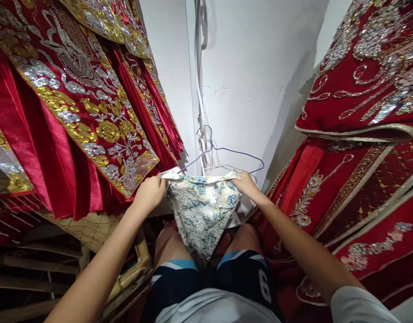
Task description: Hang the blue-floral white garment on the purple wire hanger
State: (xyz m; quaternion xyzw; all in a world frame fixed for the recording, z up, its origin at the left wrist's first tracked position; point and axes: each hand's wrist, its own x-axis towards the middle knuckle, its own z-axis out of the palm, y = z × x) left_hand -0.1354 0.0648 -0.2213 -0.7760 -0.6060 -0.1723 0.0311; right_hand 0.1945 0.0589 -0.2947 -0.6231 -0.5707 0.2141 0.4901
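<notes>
I see L hand [151, 194] & R hand [245, 184], both closed, each gripping a top corner of floral cloth [202, 211], spread w/ its top edge just below purple hanger [238, 151]; red sequinned garments [92, 112] both sides of hanger

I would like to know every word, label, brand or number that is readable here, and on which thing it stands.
"6" (perhaps "9" upside down): white digit on the dark shorts.
No readable words, labels or brands on the patterned cloth or the red garments.
Faint marks on the white wall: not readable as text.
</notes>
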